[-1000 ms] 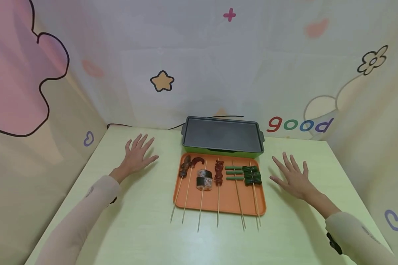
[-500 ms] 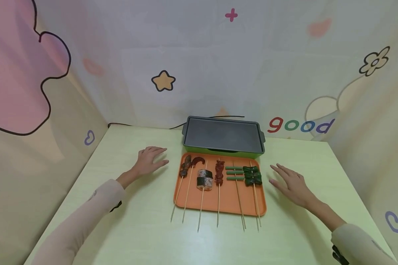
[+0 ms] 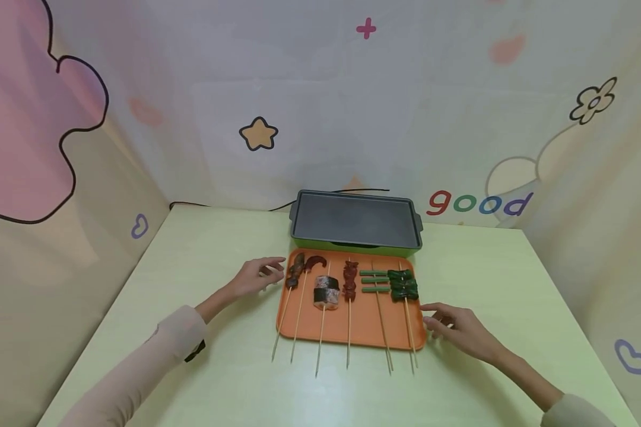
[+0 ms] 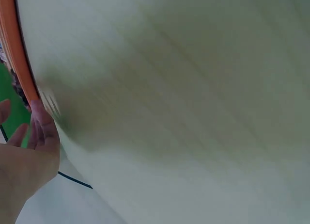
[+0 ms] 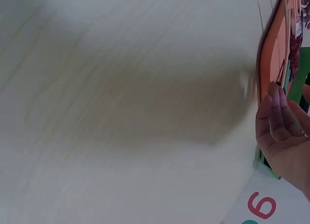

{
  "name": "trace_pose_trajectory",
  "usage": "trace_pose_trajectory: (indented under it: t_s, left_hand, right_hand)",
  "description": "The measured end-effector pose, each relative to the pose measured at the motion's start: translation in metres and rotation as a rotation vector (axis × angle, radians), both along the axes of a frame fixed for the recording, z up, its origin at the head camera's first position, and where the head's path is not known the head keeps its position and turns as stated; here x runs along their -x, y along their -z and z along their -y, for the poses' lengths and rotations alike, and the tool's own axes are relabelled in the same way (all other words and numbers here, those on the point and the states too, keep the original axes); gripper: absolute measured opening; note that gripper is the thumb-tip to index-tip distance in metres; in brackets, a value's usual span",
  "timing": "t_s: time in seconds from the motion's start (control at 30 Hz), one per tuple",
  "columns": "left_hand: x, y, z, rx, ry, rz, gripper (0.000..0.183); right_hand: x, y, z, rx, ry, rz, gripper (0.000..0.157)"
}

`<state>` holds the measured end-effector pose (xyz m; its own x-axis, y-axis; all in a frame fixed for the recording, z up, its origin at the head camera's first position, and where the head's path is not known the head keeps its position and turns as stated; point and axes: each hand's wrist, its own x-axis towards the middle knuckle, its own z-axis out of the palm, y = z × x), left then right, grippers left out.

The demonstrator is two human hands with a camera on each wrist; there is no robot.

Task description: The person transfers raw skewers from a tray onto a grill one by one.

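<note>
An orange tray [image 3: 335,330] lies on the table, bearing several skewers whose sticks overhang its front edge. From left to right sit a brown skewer [image 3: 294,274], a curled dark-red piece [image 3: 316,261], a black-and-white roll [image 3: 326,294], red meat [image 3: 350,280], green stalks [image 3: 375,281] and dark green leaves [image 3: 403,286]. My left hand [image 3: 252,279] is at the tray's left rim, its fingers loosely bent; the left wrist view has fingertips right at that rim [image 4: 19,49]. At the opposite rim, my right hand [image 3: 458,327] has relaxed fingers close to the edge.
Directly behind the tray stands a green grill with a dark flat plate [image 3: 355,220]. A black cord [image 3: 189,204] runs along the table's back edge. Printed cloth [image 3: 326,118] encloses the back and sides of the pale table [image 3: 235,367].
Both hands have moved inward and toward the tray from either side, ending at its left and right rims. Their spread fingers have drawn together and bent slightly. Tray and skewers stay put.
</note>
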<state>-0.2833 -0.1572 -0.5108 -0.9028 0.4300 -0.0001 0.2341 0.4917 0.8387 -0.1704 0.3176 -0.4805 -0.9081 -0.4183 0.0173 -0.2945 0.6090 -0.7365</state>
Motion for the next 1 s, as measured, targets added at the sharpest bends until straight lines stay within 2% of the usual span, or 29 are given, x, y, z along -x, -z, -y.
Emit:
trace_pose_trajectory:
  t_s: [0.2,0.37,0.7,0.83,1.0]
  left_hand:
    - [-0.005,0.001,-0.005,-0.13,-0.015,0.2,0.057]
    - [-0.003,0.004,-0.004,-0.195,-0.001,0.296,0.06]
    - [0.011,0.011,0.002,-0.252,0.017,0.388,0.067]
    - [0.015,0.011,0.003,-0.247,0.039,0.39,0.069]
    - [0.02,0.013,0.004,-0.272,0.057,0.401,0.069]
  right_hand:
    - [-0.012,0.003,0.002,0.141,0.008,0.276,0.045]
    - [-0.017,0.007,0.002,0.235,-0.013,0.428,0.053]
    - [-0.019,0.012,0.004,0.371,-0.049,0.639,0.059]
    - [-0.021,0.013,0.004,0.408,-0.054,0.709,0.061]
    - [-0.022,0.018,0.004,0.484,-0.099,0.776,0.063]
